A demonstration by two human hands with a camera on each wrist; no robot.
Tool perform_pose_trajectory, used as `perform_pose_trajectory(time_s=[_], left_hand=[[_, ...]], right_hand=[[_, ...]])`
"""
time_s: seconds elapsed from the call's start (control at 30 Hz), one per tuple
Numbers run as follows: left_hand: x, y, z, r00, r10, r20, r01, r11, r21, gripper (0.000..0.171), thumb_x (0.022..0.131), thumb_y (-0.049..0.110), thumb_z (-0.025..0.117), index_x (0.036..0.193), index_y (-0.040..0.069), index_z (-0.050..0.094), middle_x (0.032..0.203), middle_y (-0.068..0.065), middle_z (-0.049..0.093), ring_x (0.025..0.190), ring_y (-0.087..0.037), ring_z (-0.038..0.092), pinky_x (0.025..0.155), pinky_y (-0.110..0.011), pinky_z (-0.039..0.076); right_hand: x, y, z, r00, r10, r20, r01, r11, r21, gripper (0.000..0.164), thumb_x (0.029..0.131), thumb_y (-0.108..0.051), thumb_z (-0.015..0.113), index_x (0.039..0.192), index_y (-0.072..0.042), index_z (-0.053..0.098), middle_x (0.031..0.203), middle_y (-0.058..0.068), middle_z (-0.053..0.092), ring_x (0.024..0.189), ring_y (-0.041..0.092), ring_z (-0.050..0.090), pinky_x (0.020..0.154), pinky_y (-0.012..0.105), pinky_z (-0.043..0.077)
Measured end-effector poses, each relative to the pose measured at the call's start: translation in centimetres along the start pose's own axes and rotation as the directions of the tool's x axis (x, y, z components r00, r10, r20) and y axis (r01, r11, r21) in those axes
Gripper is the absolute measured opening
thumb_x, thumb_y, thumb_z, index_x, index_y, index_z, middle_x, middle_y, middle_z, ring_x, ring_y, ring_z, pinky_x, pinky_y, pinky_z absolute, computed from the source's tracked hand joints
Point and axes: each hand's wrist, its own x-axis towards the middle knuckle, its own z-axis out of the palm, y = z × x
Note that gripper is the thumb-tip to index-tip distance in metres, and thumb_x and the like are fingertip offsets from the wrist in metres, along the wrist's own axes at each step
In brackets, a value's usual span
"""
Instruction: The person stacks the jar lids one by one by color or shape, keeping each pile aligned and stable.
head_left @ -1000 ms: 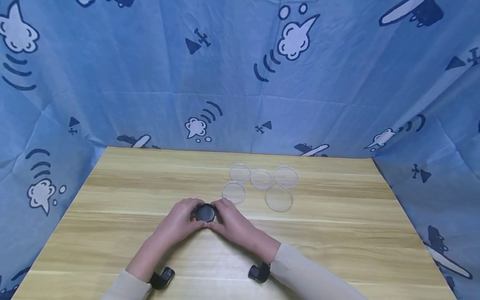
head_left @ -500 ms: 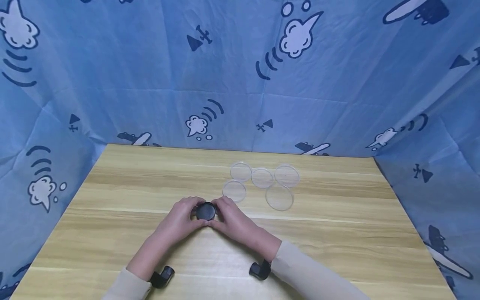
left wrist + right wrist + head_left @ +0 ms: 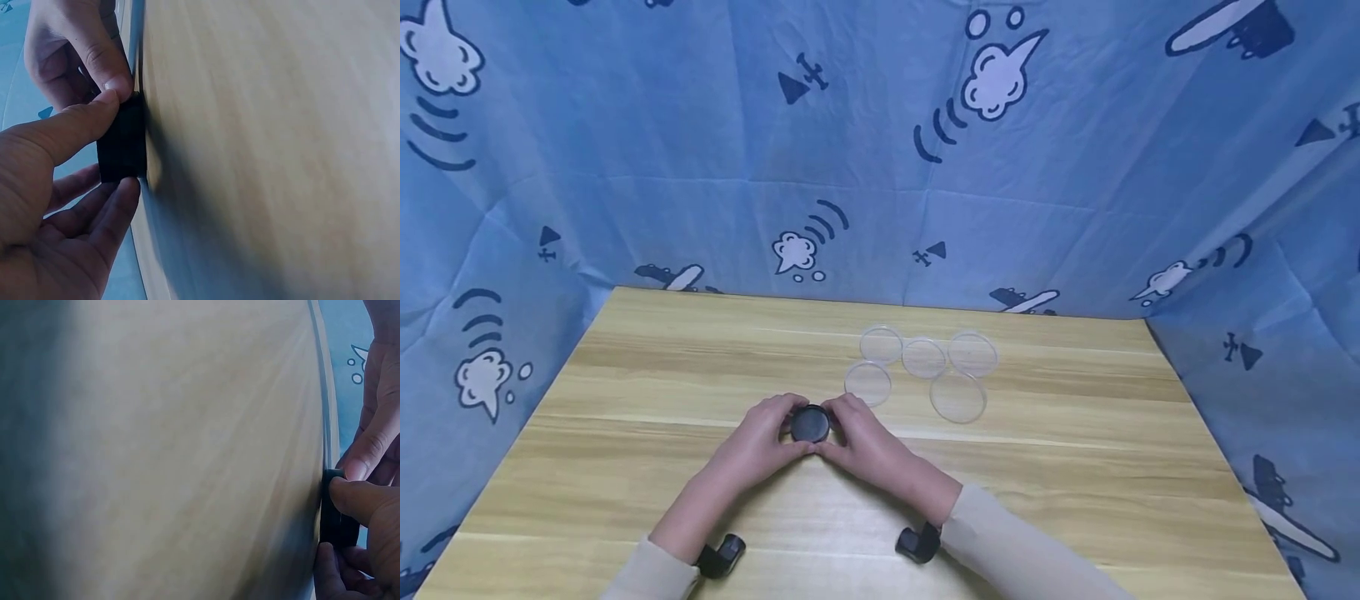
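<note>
We pinch short black cylinder with left grip, right grip; five clear round discs beyond on wood-grain counter.

1 short black cylinder, upright on the table

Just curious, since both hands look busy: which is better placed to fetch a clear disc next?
Probably the right hand: it is nearer the clear discs. Both hands grip the black round piece, so the left hand could perhaps hold it alone.
</note>
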Motion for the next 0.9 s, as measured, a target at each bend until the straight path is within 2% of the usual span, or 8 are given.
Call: perform_pose_trajectory(time_s=[0.5, 0.67, 0.9], left_hand=[[-0.2, -0.1, 0.2, 1.000, 0.030, 0.004, -0.030, 1.000, -0.003, 0.062, 0.082, 0.018, 0.090, 0.134, -0.001, 0.061, 0.124, -0.015, 0.070, 0.115, -0.027, 0.066, 0.100, -0.047, 0.054], [-0.2, -0.1, 0.2, 0.999, 0.033, 0.018, -0.033, 0.999, 0.002, 0.071, 0.083, 0.027, 0.090, 0.139, -0.001, 0.058, 0.128, -0.018, 0.068, 0.122, -0.032, 0.064, 0.106, -0.051, 0.051], [0.1, 0.5, -0.5, 0.998, -0.021, 0.058, 0.022, 1.000, -0.008, 0.083, 0.086, 0.044, 0.084, 0.147, -0.002, 0.052, 0.138, -0.019, 0.064, 0.128, -0.034, 0.060, 0.109, -0.053, 0.050]], right_hand=[[-0.4, 0.3, 0.1, 1.000, -0.020, -0.023, 0.020, 1.000, -0.021, 0.054, 0.092, -0.028, 0.082, 0.134, 0.000, 0.062, 0.115, 0.008, 0.062, 0.104, 0.016, 0.052, 0.093, 0.032, 0.051], [-0.9, 0.3, -0.2, 1.000, -0.011, -0.014, 0.011, 1.000, -0.023, 0.057, 0.093, -0.031, 0.080, 0.137, 0.000, 0.061, 0.122, 0.010, 0.063, 0.111, 0.019, 0.055, 0.100, 0.037, 0.052], [-1.9, 0.8, -0.8, 1.000, 0.003, 0.009, -0.003, 1.000, 0.006, 0.055, 0.095, -0.029, 0.077, 0.139, 0.000, 0.060, 0.131, 0.011, 0.063, 0.120, 0.021, 0.060, 0.108, 0.041, 0.052]])
